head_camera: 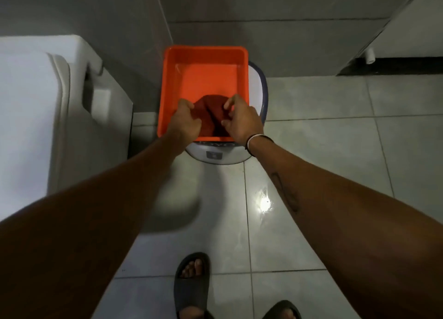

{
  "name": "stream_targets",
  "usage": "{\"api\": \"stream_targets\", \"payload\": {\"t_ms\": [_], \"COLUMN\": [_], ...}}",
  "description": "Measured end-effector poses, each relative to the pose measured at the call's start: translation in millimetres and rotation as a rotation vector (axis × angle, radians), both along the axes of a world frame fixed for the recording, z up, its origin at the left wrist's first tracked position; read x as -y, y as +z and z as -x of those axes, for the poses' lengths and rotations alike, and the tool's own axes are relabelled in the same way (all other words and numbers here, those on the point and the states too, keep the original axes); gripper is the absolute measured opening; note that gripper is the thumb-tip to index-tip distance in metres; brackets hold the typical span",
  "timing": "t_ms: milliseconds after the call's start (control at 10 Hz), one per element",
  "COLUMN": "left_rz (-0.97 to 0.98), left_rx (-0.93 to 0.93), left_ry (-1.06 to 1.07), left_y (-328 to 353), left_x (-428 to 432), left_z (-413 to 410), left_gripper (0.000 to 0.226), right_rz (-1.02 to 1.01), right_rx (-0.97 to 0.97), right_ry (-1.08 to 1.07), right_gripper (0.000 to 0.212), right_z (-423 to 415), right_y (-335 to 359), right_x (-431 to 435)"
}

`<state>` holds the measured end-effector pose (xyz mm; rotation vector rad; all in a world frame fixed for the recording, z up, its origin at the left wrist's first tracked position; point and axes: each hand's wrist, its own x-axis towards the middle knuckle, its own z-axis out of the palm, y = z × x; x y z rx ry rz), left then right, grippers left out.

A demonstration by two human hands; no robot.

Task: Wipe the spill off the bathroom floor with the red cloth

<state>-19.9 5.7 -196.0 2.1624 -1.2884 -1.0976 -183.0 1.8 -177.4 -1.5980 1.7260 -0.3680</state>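
Note:
The dark red cloth [211,113] lies bunched at the near end of an orange rectangular tub [167,88], which holds a shallow layer of water. My left hand [184,121] grips the cloth's left side and my right hand [242,122] pinches its right side, both inside the tub. The spill [263,202] shows as a shiny wet patch on the pale floor tile, below my right forearm and nearer to me than the tub.
The tub rests on a white round bin with a dark rim [215,155]. A white toilet [48,117] stands at the left. Grey tiled walls lie behind. My feet in dark sandals [191,285] stand on the tiles at the bottom.

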Motion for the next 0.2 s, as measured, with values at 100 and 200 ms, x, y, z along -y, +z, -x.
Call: {"api": "stream_targets", "payload": {"t_ms": [100,200], "left_rz": [-0.054,-0.021], "left_rx": [0.133,0.269], "left_ry": [-0.153,-0.321], "left_y": [11,43], "left_x": [-8,-17], "left_z": [1,1], "left_gripper": [0.047,0.063], "right_rz": [-0.05,0.011], "right_rx": [-0.121,-0.162], "right_ry": [0.094,0.107], "right_gripper": [0.042,0.047], "right_z": [5,11], "right_y": [9,39], "right_x": [-11,-20]}}
